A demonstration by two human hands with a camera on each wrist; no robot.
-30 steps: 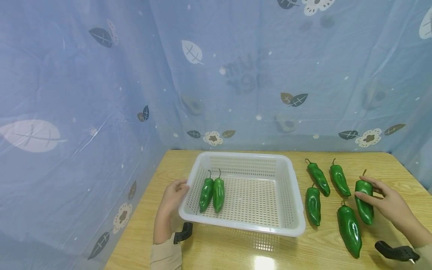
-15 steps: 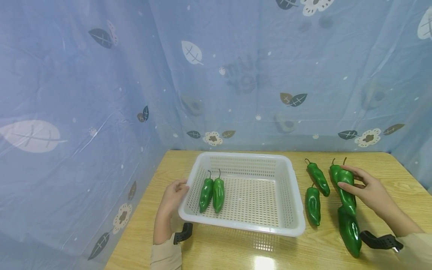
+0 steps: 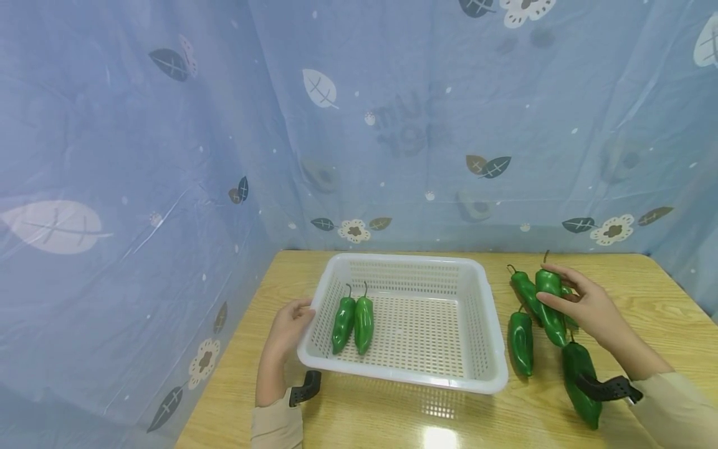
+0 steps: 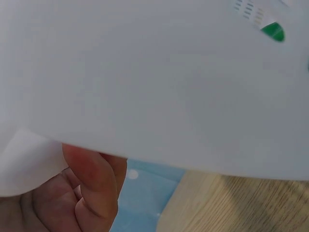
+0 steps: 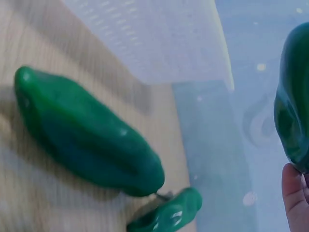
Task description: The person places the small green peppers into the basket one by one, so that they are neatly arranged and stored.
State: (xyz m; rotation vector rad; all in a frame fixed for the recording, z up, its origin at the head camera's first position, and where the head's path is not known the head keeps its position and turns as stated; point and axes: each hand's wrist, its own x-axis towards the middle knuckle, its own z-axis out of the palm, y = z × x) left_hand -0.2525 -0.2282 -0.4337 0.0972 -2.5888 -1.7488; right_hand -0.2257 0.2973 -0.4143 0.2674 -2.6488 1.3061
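My right hand holds a glossy green pepper by its upper part, thumb on the near side, stem pointing up. The right wrist view shows this pepper above the fingertips at the right edge. In the head view it overlaps a slim pepper behind it, and another pepper is mostly hidden by the hand. At the left, my left hand grips the side rim of a white plastic basket; its curled fingers go under the rim in the left wrist view.
Two green peppers lie side by side in the basket's left part. A pepper lies close to the basket's right wall. A larger pepper lies under the right wrist strap. Blue patterned curtain hangs behind the wooden table.
The right hand has lifted the rightmost pepper and carried it leftward over the other peppers toward the basket. The left hand and the basket have stayed in place.
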